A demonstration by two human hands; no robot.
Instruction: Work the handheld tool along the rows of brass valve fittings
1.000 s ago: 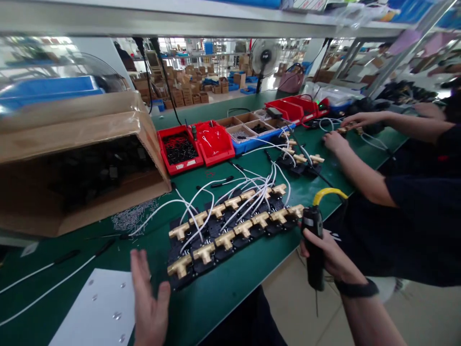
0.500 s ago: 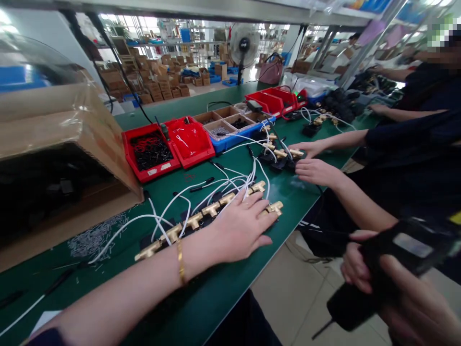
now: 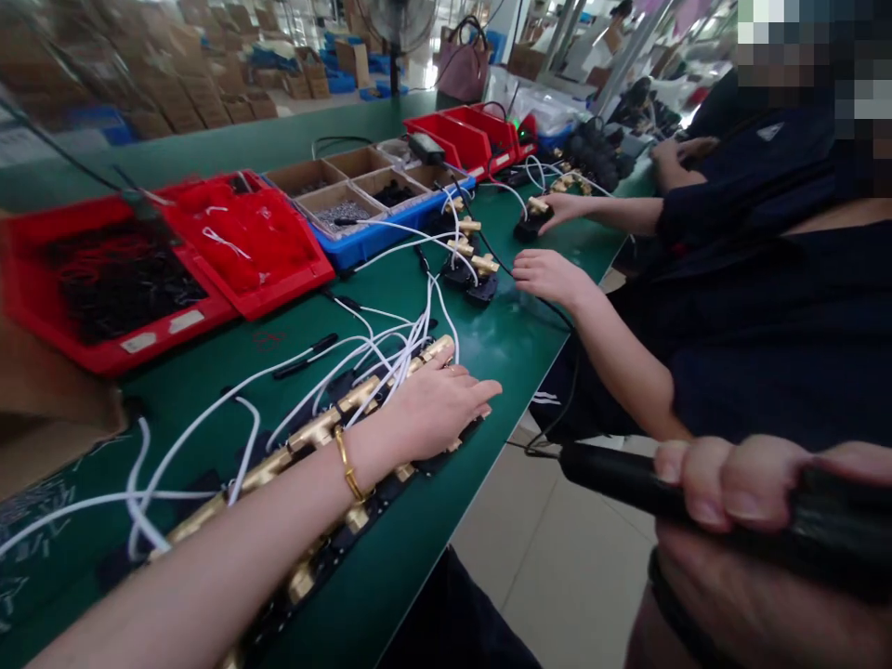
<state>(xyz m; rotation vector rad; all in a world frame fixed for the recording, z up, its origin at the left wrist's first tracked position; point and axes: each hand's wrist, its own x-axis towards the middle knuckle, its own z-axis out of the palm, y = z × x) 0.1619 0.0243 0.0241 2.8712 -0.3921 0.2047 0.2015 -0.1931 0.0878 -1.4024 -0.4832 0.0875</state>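
My left hand (image 3: 436,406) lies flat, fingers stretched out, on the right end of two rows of brass T-fittings (image 3: 313,432) mounted on black bases, with white wires (image 3: 209,418) running from them across the green bench (image 3: 502,344). A gold bracelet (image 3: 347,469) circles that wrist. My right hand (image 3: 745,520) is close to the camera at the lower right, off the bench edge, fingers wrapped round a black electric screwdriver (image 3: 627,483) that points left.
A co-worker in dark clothes sits to my right, one hand (image 3: 550,274) beside a few more brass fittings (image 3: 470,255). Red bins (image 3: 243,246) of black and red parts, and a blue tray (image 3: 376,232) with cardboard boxes, stand at the back.
The view has swung right and closer. My left hand stays on the fittings. My right hand has brought the screwdriver up and turned it level. The co-worker's far hand has reached further away.
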